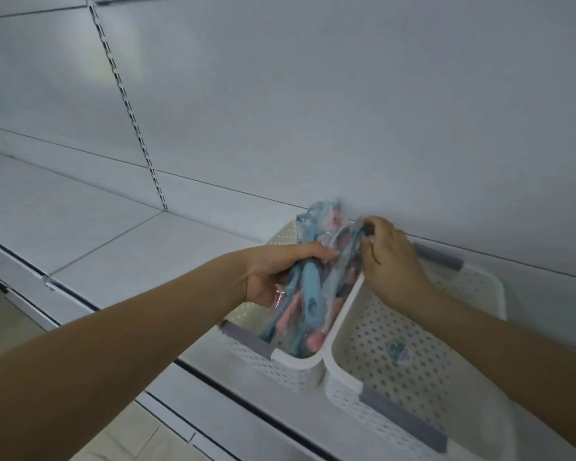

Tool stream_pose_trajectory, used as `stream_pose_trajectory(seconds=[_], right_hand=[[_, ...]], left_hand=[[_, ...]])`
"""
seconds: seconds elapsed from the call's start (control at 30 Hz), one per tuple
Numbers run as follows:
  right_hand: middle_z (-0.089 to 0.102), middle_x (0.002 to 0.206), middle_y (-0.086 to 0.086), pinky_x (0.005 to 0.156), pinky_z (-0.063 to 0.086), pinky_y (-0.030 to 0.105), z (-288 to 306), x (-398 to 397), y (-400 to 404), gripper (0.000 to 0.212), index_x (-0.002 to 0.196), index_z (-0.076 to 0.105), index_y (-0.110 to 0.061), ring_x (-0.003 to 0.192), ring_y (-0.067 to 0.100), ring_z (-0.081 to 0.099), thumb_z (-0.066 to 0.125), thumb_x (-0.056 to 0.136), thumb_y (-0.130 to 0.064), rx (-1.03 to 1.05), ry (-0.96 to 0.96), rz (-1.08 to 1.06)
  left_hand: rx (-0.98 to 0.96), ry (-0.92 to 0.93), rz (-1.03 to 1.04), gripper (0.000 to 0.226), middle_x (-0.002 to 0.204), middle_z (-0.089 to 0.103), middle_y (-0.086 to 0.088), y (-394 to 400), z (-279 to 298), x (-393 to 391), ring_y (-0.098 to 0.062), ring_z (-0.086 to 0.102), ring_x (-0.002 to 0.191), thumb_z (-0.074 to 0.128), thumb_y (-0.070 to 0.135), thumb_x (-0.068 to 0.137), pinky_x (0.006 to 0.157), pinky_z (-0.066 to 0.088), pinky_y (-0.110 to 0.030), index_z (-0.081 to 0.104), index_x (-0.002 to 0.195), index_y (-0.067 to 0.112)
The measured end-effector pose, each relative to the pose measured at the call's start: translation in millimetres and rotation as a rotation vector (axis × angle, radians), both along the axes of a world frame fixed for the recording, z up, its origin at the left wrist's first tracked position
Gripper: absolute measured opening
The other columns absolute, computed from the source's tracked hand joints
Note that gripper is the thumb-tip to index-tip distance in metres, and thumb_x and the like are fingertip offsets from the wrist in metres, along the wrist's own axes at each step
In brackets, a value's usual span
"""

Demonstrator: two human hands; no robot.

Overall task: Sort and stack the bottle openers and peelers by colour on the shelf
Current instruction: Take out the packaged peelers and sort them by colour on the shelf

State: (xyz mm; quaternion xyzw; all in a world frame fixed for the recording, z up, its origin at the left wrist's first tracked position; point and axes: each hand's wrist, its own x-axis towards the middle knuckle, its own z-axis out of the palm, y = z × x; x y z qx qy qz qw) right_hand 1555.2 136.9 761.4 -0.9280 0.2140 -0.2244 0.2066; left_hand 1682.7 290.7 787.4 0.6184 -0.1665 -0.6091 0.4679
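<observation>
gripping bundle lengthwise toward the wall: left hand; right hand pinches its top.

Two bare forearms reach in from below; no sleeve shows. The left hand and right hand wear nothing.

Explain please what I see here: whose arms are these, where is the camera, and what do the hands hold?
There is no machine. A person wears a camera on the head, so you look forward and down along their own two bare arms. On a white shop shelf stand two white perforated baskets with grey handles. The left hand grips a bundle of blue and pink packaged utensils over the left basket. The right hand pinches the top of one packet in that bundle. The right basket holds only a small sticker, as far as can be seen.
</observation>
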Motion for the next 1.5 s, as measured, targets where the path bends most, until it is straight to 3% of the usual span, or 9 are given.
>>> stream_pose_trajectory(seconds=[0.27,0.4,0.53,0.7,0.9,1.07,1.23,1.37,1.5], right_hand=[[0.066,0.105,0.011,0.087,0.046,0.041,35.4,-3.2,13.8,0.047,0.114,0.054,-0.009,0.099,0.032,0.061,0.024,0.103,-0.044,0.047,-0.004,0.017],[0.056,0.135,0.011,0.106,0.036,0.034,57.4,-10.5,32.7,0.058,0.143,0.037,-0.008,0.125,0.028,0.051,0.031,0.102,-0.049,0.373,0.005,0.054],[0.070,0.112,-0.004,0.103,0.046,0.045,76.7,-29.4,50.6,0.060,0.108,0.064,-0.029,0.109,0.017,0.064,0.038,0.081,-0.075,0.609,-0.168,0.127],[0.068,0.079,-0.015,0.078,0.053,0.031,105.6,-91.1,52.2,0.029,0.090,0.066,-0.046,0.074,0.005,0.064,0.041,0.103,-0.038,0.541,-0.313,0.082],[0.068,0.109,-0.015,0.074,0.051,0.011,96.2,-191.2,32.8,0.028,0.127,0.059,-0.025,0.089,-0.007,0.065,0.050,0.101,-0.027,0.418,-0.441,-0.218],[0.070,0.106,-0.007,0.082,0.055,0.026,77.5,-277.7,4.7,0.027,0.122,0.061,-0.027,0.093,0.007,0.068,0.048,0.101,-0.036,0.492,-0.440,-0.414],[0.074,0.102,0.001,0.086,0.057,0.037,28.5,-338.9,-38.9,0.020,0.112,0.067,-0.022,0.094,0.016,0.070,0.055,0.098,-0.030,0.858,-0.420,-0.397],[0.072,0.102,0.007,0.071,0.054,0.030,-22.1,-353.3,-70.4,0.024,0.114,0.066,-0.017,0.083,0.018,0.069,0.063,0.094,-0.030,1.092,-0.397,-0.416],[0.061,0.074,-0.001,0.049,0.039,0.011,-54.0,-358.0,-88.3,0.017,0.088,0.060,-0.016,0.060,0.009,0.053,0.060,0.096,-0.031,0.906,-0.249,-0.498]], left_hand=[[-0.114,-0.008,0.093,0.042,0.100,0.071,-0.012,5.8,23.3,-2.8,-0.026,0.067,0.085,0.081,0.031,0.073,0.088,0.056,-0.039,0.068,0.106,0.008],[-0.204,-0.035,0.177,0.045,0.105,0.070,-0.013,11.1,44.7,-1.8,-0.027,0.067,0.086,0.082,0.031,0.074,0.088,0.056,-0.039,0.068,0.110,0.007],[-0.414,-0.132,0.275,0.017,0.089,0.073,-0.008,7.6,74.4,-24.8,-0.023,0.069,0.077,0.069,0.024,0.086,0.081,0.060,-0.035,0.069,0.095,0.009],[-0.616,-0.177,0.282,0.017,0.091,0.073,-0.009,-23.8,91.2,-73.0,-0.024,0.070,0.081,0.069,0.020,0.089,0.079,0.059,-0.034,0.068,0.100,0.007],[-0.710,-0.178,0.129,0.033,0.098,0.069,-0.023,-76.2,82.5,-165.7,-0.031,0.069,0.087,0.067,0.018,0.090,0.079,0.059,-0.037,0.064,0.113,-0.005],[-0.628,-0.108,-0.027,0.024,0.096,0.069,-0.021,-117.6,73.1,-259.9,-0.027,0.069,0.082,0.069,0.016,0.088,0.078,0.059,-0.038,0.067,0.106,0.000],[-0.449,-0.049,-0.014,0.014,0.077,0.068,-0.013,-148.5,35.0,-322.1,-0.019,0.068,0.060,0.066,0.008,0.089,0.055,0.057,-0.026,0.064,0.101,0.000],[-0.361,-0.166,0.071,0.010,0.081,0.073,-0.013,-162.3,-14.7,-335.0,-0.018,0.071,0.065,0.068,0.007,0.089,0.059,0.057,-0.026,0.067,0.097,0.001],[-0.254,-0.385,0.117,0.016,0.066,0.064,-0.011,-159.6,-51.0,-338.3,-0.018,0.057,0.051,0.070,0.016,0.090,0.047,0.044,-0.022,0.064,0.089,0.001]])
